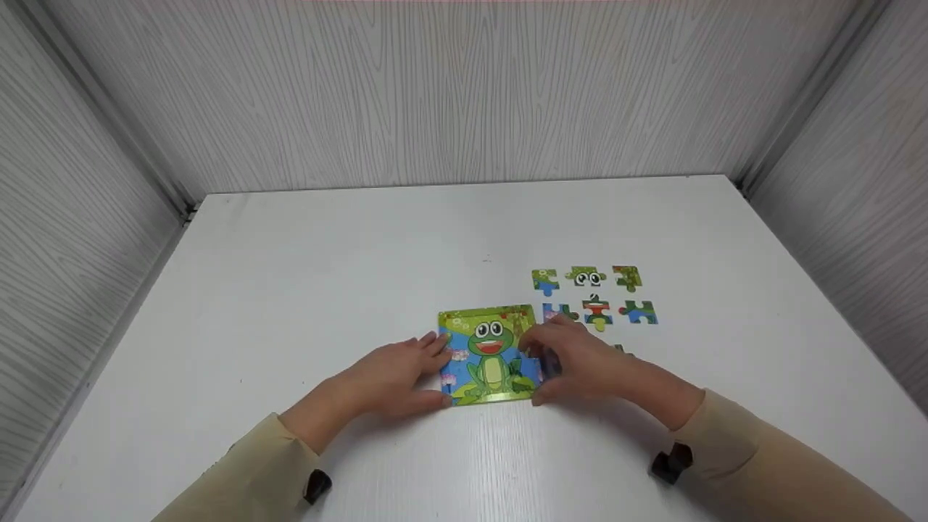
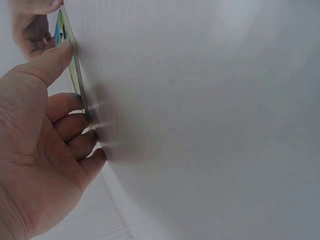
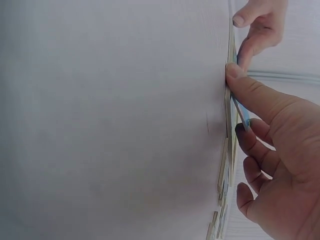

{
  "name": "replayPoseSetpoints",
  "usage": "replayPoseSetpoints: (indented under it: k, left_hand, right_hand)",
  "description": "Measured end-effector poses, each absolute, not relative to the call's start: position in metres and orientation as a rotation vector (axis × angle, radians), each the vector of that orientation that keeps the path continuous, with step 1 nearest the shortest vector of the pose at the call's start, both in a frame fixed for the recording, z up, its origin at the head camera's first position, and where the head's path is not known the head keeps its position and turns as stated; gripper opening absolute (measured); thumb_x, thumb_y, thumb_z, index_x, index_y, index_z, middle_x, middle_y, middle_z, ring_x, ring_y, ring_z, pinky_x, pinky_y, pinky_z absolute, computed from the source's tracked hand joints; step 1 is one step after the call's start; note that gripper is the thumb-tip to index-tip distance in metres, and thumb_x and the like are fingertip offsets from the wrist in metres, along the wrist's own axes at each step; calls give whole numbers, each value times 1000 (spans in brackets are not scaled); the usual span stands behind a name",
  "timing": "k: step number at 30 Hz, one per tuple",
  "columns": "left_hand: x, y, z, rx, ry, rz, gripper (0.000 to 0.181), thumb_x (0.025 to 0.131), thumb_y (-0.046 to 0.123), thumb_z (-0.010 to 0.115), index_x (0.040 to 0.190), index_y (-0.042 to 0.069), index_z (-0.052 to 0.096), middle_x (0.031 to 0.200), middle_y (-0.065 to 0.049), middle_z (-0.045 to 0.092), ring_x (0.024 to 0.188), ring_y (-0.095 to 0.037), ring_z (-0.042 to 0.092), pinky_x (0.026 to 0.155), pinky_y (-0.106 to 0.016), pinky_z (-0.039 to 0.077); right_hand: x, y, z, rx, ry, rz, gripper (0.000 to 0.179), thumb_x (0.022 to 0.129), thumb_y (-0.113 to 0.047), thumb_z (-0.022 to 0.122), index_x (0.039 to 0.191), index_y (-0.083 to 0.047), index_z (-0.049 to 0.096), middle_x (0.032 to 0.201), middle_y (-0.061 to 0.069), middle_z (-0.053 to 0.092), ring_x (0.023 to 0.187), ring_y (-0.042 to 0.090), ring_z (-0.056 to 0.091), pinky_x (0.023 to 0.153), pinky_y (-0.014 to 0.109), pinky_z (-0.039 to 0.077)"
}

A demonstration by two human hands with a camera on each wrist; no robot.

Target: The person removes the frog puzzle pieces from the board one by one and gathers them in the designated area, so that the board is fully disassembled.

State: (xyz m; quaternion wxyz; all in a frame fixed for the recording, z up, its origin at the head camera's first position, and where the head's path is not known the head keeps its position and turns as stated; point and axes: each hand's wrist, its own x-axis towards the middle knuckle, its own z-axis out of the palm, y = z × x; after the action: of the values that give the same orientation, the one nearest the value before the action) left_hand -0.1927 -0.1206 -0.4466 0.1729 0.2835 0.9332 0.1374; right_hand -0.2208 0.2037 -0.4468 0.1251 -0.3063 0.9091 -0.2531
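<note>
A square frog-picture puzzle board lies on the white table in the head view. My left hand holds its left side, thumb at the near corner and fingertips along the edge. The left wrist view has this hand against the board's thin edge. At the board's right side, my right hand pinches a blue puzzle piece over the lower right of the picture. In the right wrist view that piece tilts up from the board, between the thumb and fingers of the right hand.
Loose puzzle pieces lie in rows right of the board, among them one with eyes, one with a red mouth and a blue-green one. Another piece is partly hidden behind the right hand. Pale wood-grain walls enclose the table.
</note>
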Motion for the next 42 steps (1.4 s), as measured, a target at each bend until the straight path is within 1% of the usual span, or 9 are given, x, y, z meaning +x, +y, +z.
replayPoseSetpoints:
  k: [7,12,21,24,29,31,35,39,42]
  left_hand:
    - [-193,-121,-448,815,2653,383,75,101,50,64,163,12,44,172,-8,31,160,-30,25,126,-49,29]
    - [-194,-120,-448,803,2654,377,76,101,51,65,163,12,44,172,-7,31,160,-29,25,126,-49,29]
    - [-193,-119,-448,778,2654,375,76,101,52,65,163,14,43,172,-6,31,160,-29,25,126,-50,28]
    - [-193,-119,-447,782,2654,378,76,101,52,65,163,13,44,172,-7,31,160,-30,26,126,-50,29]
    - [-194,-120,-447,819,2652,403,74,101,48,66,161,11,46,171,-11,34,159,-33,28,125,-52,31]
    - [-194,-120,-446,824,2650,411,74,101,47,67,161,10,47,170,-12,35,158,-34,29,125,-52,31]
    - [-192,-120,-445,804,2647,401,75,101,48,67,162,11,45,171,-10,33,159,-33,27,125,-52,30]
    - [-191,-120,-443,799,2648,397,75,101,48,66,162,11,45,171,-10,32,159,-33,27,126,-52,29]
    - [-191,-119,-443,802,2651,400,75,101,49,66,162,11,45,171,-10,33,159,-33,27,125,-52,29]
  right_hand:
    - [-221,205,-448,-889,2670,-735,64,73,-35,100,126,-24,65,107,-15,59,109,14,47,95,40,50]
    - [-221,205,-448,-884,2677,-731,64,73,-36,100,126,-24,66,108,-15,60,109,13,47,95,41,50]
    - [-215,202,-446,-903,2737,-700,64,73,-34,100,125,-24,66,107,-15,59,107,13,47,93,39,51]
    - [-213,202,-446,-924,2761,-683,63,73,-35,100,125,-22,66,107,-14,58,106,12,47,92,39,51]
    - [-212,205,-445,-983,2761,-726,61,74,-34,100,124,-17,68,105,-12,60,106,14,48,91,41,50]
    - [-213,208,-445,-1017,2747,-749,60,75,-34,99,125,-16,69,106,-11,61,107,14,48,92,42,50]
    - [-214,214,-444,-1077,2706,-786,59,81,-30,96,130,-15,68,113,-10,62,113,16,48,96,43,51]
    - [-215,222,-439,-1097,2673,-827,56,86,-24,91,135,-14,67,118,-8,61,117,18,49,96,44,51]
    - [-216,228,-435,-1103,2674,-841,55,87,-19,90,137,-14,66,119,-8,62,116,21,51,97,45,50]
